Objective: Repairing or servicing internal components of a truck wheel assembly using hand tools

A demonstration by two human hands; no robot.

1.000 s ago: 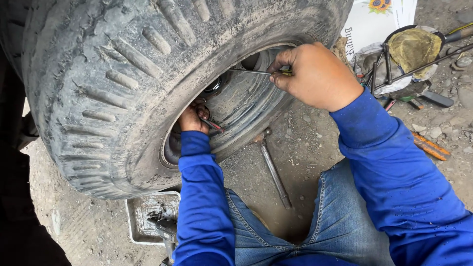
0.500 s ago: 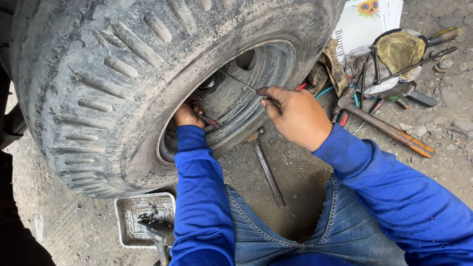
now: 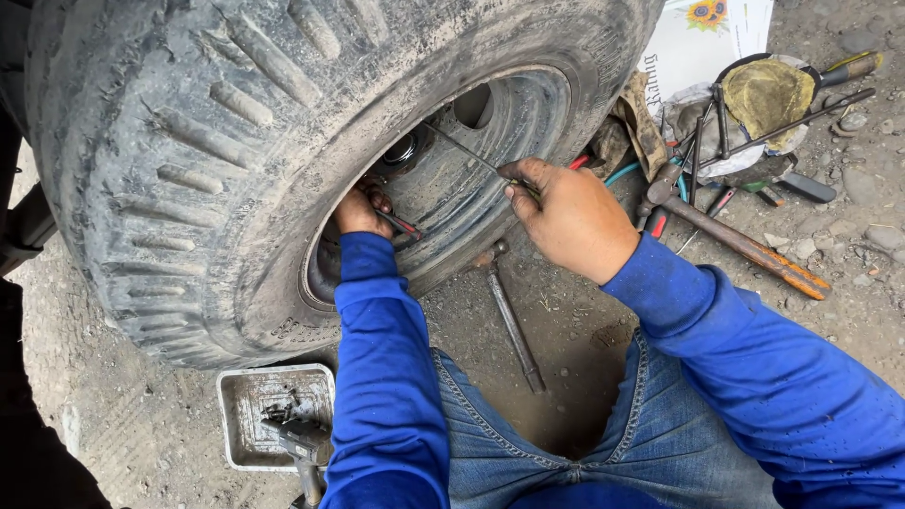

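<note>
Right hand (image 3: 570, 219) is pinching a thin metal rod (image 3: 462, 149) angled into the muddy steel wheel rim (image 3: 490, 141), while the left hand (image 3: 361, 209) is clamping red-handled pliers (image 3: 401, 224) inside it; I judge either tool could be slipping off the greasy hub.

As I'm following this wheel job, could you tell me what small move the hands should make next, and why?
Probably ease the thin metal rod further toward the hub: the right hand pinches its near end, its tip points into the grey steel rim of the large muddy tyre, and the left hand already steadies a red-handled tool inside.
</note>
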